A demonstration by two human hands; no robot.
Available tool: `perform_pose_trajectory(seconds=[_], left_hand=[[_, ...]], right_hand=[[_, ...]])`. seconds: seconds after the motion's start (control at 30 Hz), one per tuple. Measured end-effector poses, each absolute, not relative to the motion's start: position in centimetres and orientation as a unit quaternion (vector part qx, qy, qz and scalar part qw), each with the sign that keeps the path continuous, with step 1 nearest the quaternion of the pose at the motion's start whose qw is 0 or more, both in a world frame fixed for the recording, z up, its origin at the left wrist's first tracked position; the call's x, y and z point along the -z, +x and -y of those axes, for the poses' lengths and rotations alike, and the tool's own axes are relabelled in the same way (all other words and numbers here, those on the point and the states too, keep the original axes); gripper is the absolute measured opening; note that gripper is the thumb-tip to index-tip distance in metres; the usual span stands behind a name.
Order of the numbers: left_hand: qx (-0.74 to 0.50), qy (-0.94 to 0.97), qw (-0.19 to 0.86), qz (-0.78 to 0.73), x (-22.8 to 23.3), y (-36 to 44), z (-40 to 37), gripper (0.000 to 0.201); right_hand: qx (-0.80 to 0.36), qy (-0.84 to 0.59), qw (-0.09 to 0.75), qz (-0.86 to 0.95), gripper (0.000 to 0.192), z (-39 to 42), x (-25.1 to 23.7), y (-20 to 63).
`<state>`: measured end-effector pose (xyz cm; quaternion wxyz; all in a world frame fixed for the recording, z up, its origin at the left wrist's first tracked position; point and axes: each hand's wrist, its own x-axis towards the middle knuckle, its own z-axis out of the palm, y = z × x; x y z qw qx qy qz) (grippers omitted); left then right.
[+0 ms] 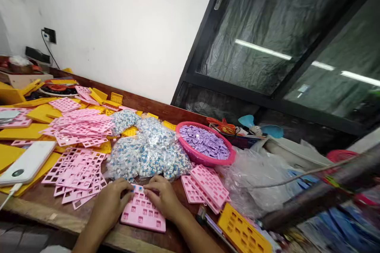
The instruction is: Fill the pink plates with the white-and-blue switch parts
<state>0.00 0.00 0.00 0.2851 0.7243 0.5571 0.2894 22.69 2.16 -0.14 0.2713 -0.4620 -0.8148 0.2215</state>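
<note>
Both hands, left hand [111, 201] and right hand [163, 197], press curled fingers on a pink tray [143, 214] at the table's [44, 201] near edge; few slots look filled, most remain.

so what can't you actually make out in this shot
- Head view: what the fingertips of the left hand and right hand are pressing into the pink tray; the hands cover it.
- Head view: the bagged blue-white pieces are too small to identify.
- Head view: the lower right corner is motion-blurred.
- Head view: the yellow tray is cut off by the bottom edge.
</note>
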Motion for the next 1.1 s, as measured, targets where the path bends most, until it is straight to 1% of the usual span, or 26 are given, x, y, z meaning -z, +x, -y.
perform_pose_trajectory(seconds=[0.13,0.3,0.5,0.6,0.77,0.83,0.93,1.0,1.1], left_hand=[[-0.278,0.726,0.272,-0.567,-0.2,0.0,0.4,0.018],[-0.273,0.735,0.257,-0.565,-0.6,0.4,0.9,0.027],[-0.258,0.744,0.231,-0.572,-0.5,0.7,1.2,0.027],[-0.25,0.748,0.198,-0.582,-0.2,1.2,1.7,0.025],[-0.161,0.779,0.112,-0.596,-0.7,2.4,2.1,0.028],[-0.16,0.787,0.119,-0.584,-0.9,2.3,2.2,0.028],[-0.209,0.787,0.142,-0.562,-0.8,0.9,2.6,0.024],[-0.236,0.767,0.139,-0.58,-0.7,-0.4,2.8,0.019],[-0.23,0.733,0.152,-0.622,-0.5,-1.9,2.9,0.024]], right_hand=[[-0.235,-0.453,0.268,0.817,0.017,-2.2,-0.3,22.9],[-0.246,-0.446,0.274,0.816,0.017,-2.2,-0.6,23.1],[-0.257,-0.442,0.275,0.814,0.017,-2.3,-0.9,23.3],[-0.259,-0.445,0.278,0.811,0.017,-2.3,-0.9,23.3],[-0.261,-0.442,0.284,0.81,0.017,-2.3,-1.0,23.2],[-0.265,-0.438,0.284,0.811,0.017,-2.3,-1.2,23.2],[-0.268,-0.432,0.274,0.817,0.018,-2.3,-1.5,23.5],[-0.268,-0.425,0.269,0.822,0.018,-2.3,-1.7,23.7],[-0.263,-0.416,0.264,0.829,0.016,-2.3,-1.8,23.7]])
